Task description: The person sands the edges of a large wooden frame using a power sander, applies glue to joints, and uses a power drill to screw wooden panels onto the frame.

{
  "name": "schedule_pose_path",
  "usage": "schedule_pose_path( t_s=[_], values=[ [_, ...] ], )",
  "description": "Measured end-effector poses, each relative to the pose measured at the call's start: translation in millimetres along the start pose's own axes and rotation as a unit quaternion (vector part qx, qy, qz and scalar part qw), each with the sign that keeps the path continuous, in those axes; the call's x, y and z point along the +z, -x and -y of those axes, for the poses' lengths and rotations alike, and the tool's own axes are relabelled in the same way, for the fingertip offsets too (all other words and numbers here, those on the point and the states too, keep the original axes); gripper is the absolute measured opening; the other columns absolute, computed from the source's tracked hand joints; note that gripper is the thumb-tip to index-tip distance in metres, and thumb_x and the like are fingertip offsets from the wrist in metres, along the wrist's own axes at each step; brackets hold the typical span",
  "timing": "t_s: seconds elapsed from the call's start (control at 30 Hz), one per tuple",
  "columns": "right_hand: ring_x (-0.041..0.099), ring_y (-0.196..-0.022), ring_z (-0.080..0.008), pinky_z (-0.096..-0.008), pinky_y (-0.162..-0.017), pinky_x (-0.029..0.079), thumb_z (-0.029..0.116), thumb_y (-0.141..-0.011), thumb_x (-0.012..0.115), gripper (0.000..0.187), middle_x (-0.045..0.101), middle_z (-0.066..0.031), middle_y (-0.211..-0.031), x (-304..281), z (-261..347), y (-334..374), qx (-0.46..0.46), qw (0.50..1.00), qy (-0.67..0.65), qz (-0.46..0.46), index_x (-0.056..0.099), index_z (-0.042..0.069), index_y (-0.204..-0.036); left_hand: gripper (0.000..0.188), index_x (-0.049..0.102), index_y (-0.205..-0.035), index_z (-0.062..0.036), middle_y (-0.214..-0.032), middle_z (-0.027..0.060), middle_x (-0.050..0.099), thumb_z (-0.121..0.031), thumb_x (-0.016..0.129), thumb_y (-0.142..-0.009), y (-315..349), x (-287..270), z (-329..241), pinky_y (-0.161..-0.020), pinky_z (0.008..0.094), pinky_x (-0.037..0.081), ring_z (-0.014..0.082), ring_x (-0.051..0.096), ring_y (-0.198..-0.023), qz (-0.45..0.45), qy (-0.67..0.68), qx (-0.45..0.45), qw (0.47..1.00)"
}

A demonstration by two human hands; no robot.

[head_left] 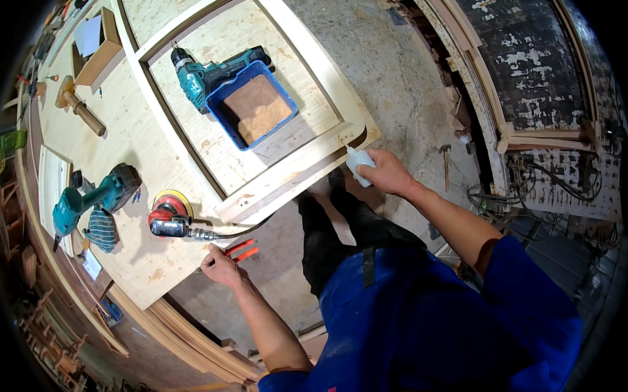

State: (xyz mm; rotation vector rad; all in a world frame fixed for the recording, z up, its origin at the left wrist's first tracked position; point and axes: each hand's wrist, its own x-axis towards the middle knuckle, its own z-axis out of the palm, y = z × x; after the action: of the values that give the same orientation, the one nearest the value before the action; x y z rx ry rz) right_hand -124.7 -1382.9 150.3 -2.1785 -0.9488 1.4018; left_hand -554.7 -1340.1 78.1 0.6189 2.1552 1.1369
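My right hand [388, 171] is wrapped round a small white squeeze bottle [359, 167]. The bottle's narrow nozzle points up at the near right corner of a pale wooden frame [295, 158]. Beside the near edge of the wooden worktable [150, 271], my left hand [222, 267] is closed, with its fingertips close to the table's corner. Two orange-red prongs [245, 254] stick out just right of that hand; whether it grips them is unclear. A red and black air sander [169, 215] with a yellow-rimmed pad lies on the table, beyond my left hand.
Inside the frame sit a teal cordless drill [203, 79] and a blue bin [218, 116] of brown sawdust-like material. Another teal power tool [96, 193], a striped cloth item [101, 230], a mallet [79, 107] and a wooden box [101, 55] are at left. The sander's hose [242, 231] crosses the table edge.
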Motion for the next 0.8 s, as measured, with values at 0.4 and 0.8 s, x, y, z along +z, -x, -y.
schedule_pose_path(
  t_s=[0.4, 0.8],
  values=[
    [0.069, -0.086, -0.0278, -0.0381, -0.081, 0.053, 0.027, -0.085, 0.064, 0.037, 0.072, -0.0183, -0.093, -3.8, 3.4, 2.0, -0.011, 1.000, -0.020, -0.006, 0.068, -0.003, -0.108, 0.032, 0.049, -0.088, -0.0038, -0.076, 0.0044, 0.055, -0.022, 0.074, -0.094, -0.3, 0.5, 0.9, -0.046, 0.0281, 0.041, 0.0121, 0.049, -0.060, -0.004, 0.005, -0.006, 1.000],
    [0.064, -0.082, -0.0157, -0.0322, -0.075, 0.052, 0.019, -0.087, 0.069, 0.036, 0.068, -0.0111, -0.092, -26.0, 133.9, -17.5, -0.261, 0.956, -0.121, -0.060, 0.062, 0.000, -0.117, 0.032, 0.047, -0.084, -0.0041, -0.078, 0.0034, 0.053, -0.017, 0.075, -0.092, -7.7, 0.6, 12.2, -0.066, 0.0310, 0.046, 0.0140, 0.048, -0.069, -0.014, 0.015, -0.036, 0.999]
  ],
)
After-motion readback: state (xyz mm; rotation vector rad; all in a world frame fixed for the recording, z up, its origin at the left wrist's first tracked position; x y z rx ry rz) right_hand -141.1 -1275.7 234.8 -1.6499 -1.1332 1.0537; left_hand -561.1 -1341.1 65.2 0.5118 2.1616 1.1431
